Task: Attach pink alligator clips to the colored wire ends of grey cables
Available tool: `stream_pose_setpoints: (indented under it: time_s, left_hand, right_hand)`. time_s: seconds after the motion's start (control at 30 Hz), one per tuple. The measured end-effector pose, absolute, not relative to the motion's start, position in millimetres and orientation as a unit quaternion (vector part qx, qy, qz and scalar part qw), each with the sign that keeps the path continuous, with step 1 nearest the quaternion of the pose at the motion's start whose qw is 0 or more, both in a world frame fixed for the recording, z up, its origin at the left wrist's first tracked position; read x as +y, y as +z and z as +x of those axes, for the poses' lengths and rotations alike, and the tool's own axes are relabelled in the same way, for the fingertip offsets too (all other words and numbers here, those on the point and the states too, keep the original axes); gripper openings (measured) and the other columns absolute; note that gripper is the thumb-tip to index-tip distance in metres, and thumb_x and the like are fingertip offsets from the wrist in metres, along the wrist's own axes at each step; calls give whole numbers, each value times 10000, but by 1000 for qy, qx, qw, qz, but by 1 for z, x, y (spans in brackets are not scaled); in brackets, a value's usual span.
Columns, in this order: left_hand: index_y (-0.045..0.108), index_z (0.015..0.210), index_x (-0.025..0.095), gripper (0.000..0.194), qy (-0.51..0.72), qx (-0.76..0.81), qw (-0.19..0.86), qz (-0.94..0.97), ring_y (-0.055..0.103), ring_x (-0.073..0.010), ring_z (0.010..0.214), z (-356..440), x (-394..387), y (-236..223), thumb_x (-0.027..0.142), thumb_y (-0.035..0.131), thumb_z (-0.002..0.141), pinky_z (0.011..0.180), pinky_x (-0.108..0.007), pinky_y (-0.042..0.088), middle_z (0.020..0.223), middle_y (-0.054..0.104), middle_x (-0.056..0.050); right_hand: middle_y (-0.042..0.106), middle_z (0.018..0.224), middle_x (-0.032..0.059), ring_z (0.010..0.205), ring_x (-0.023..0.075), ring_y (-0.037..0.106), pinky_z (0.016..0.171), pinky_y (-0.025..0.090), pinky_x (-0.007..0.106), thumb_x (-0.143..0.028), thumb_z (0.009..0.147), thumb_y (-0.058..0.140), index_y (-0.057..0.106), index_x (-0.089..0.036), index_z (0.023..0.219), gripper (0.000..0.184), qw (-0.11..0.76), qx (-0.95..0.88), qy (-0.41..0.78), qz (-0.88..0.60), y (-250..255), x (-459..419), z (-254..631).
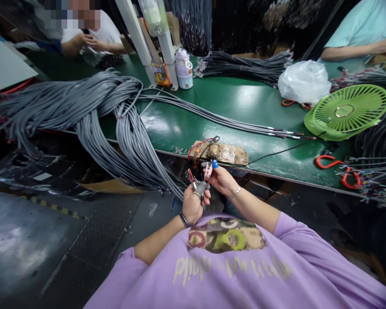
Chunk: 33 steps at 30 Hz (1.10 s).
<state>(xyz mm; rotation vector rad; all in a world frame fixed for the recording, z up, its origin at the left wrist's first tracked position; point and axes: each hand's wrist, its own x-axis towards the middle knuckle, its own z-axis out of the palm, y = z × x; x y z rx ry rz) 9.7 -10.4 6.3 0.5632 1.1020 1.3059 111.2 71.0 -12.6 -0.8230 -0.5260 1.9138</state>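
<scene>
Close to my body, in front of the bench edge, my left hand (193, 205) is closed around the stripped end of a grey cable. Thin coloured wires (191, 176) fan out above its fingers, and a grey cover sits on the thumb. Just beside it, my right hand (224, 181) pinches a small pale pinkish piece (208, 170) among the wires; its exact kind is too small to make out. A blue finger cot (215, 164) covers one fingertip of this hand. Beyond both hands, a worn wooden block (227, 153) with red and black leads lies at the bench edge.
A large grey cable bundle (103, 96) drapes over the bench's left edge. Several cables (212, 116) stretch across the green bench (167, 120). A green fan (344, 110), plastic bag (305, 80), bottle (184, 71) and red hooks (328, 162) stand or lie around. Two people sit opposite.
</scene>
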Motion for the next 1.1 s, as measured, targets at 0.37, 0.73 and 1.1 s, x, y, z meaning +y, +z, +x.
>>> stream_pose_setpoints:
  time_s: [0.37,0.73,1.1]
  left_hand:
    - [532,715,164,342,550,491,621,265,464,-66,318,3,-18,2,451,714,678,319,-171,248,491,585,33]
    - [562,735,144,351,414,474,695,346,523,-85,347,-1,-22,-7,465,700,704,337,-172,263,523,625,-5]
    - [539,735,156,359,463,496,679,280,524,-95,350,-4,-18,-8,453,729,664,341,-178,264,516,620,-2]
  right_hand:
    - [611,662,17,527,86,546,464,482,190,-650,823,503,625,-148,776,518,337,-235,849,-333,-9,63,137]
    - [592,546,-30,445,50,494,430,415,156,-308,602,793,613,-113,688,279,185,-472,791,-343,5,63,148]
    - [683,786,51,611,117,620,566,530,258,-423,682,756,639,-150,821,328,320,-338,807,-362,-11,47,161]
